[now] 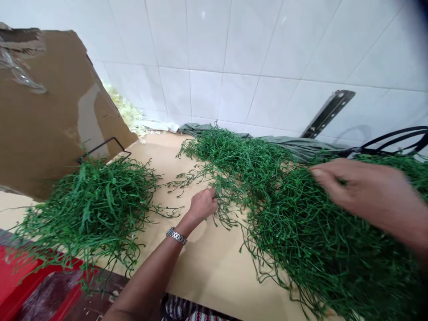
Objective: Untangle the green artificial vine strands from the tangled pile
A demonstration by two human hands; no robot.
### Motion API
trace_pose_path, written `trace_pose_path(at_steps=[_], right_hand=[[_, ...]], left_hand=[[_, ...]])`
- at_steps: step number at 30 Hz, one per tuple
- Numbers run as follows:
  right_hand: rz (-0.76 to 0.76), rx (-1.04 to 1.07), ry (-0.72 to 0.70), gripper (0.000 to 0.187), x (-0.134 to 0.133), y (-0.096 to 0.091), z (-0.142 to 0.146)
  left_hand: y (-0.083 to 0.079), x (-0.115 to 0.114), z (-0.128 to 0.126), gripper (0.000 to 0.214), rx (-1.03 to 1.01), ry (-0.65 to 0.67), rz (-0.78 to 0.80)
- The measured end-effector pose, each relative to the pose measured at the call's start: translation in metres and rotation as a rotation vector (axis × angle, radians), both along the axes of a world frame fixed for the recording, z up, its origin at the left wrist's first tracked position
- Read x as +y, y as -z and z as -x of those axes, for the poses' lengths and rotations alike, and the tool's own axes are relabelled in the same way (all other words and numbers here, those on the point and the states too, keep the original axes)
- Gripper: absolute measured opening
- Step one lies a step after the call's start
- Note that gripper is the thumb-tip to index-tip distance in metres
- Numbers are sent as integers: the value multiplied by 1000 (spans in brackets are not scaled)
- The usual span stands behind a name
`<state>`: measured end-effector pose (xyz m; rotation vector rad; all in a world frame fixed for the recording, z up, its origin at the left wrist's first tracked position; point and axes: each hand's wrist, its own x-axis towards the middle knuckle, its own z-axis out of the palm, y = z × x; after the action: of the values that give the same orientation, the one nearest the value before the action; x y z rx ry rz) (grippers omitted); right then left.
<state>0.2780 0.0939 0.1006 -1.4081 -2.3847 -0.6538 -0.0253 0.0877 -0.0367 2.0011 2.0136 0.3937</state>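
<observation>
Two heaps of thin green plastic sprigs lie on a tan table (207, 267). A big heap (301, 223) covers the middle and right; a smaller heap (90, 205) sits at the left. My left hand (202, 205), with a metal watch on its wrist, is closed at the left edge of the big heap, fingers pinched on some sprigs. My right hand (361, 191) hovers close to the camera over the big heap's right side, blurred, fingers pinched together on a green sprig.
A brown cardboard sheet (50, 107) leans at the left behind the smaller heap. White tiled wall (234, 58) runs along the back. A black metal bar (327, 113) and black straps (394, 138) rest at the right. Pale white bits (129, 111) lie by the wall. Red surface (20, 281) shows bottom left.
</observation>
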Motion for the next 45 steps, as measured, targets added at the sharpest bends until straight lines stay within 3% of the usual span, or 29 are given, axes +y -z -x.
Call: trace_pose_path(at_steps=[3, 5, 8, 12, 17, 20, 22, 24, 27, 31, 35, 37, 40, 45], right_hand=[[259, -36, -255, 28, 5, 15, 78], [393, -58, -321, 30, 5, 30, 115], [542, 67, -347, 26, 9, 54, 149], [734, 290, -298, 21, 25, 85, 174], [775, 364, -279, 12, 29, 104, 180], [756, 403, -270, 10, 19, 105, 177], [729, 414, -292, 8, 8, 105, 178], [675, 405, -347, 6, -5, 107, 181], [628, 347, -491, 4, -21, 111, 185], [710, 276, -693, 7, -24, 111, 183], [657, 113, -581, 21, 0, 117, 178], [631, -51, -508, 26, 16, 123, 175], [587, -102, -367, 25, 41, 131, 171], [551, -98, -252, 37, 65, 119, 165]], left_hand=[[0, -17, 3, 12, -81, -28, -52], [-1, -29, 2, 12, -129, -42, -87], [2, -45, -4, 12, -190, -43, -129], [8, -57, -15, 12, -241, -9, -142], [3, -65, -10, 15, -313, 5, -115], [-7, -62, 2, 15, -476, -157, -266], [-11, -55, 10, 17, -610, -284, -279], [-11, -47, 16, 28, -851, -341, -173], [-4, -41, 19, 32, -1151, -323, -14], [6, -43, 19, 25, -1240, -386, -11], [4, -50, 22, 23, -1258, -419, -121], [-1, -55, 24, 24, -1252, -386, -169], [-5, -60, 30, 25, -1189, -281, -263], [-3, -57, 40, 19, -1081, -86, -160]])
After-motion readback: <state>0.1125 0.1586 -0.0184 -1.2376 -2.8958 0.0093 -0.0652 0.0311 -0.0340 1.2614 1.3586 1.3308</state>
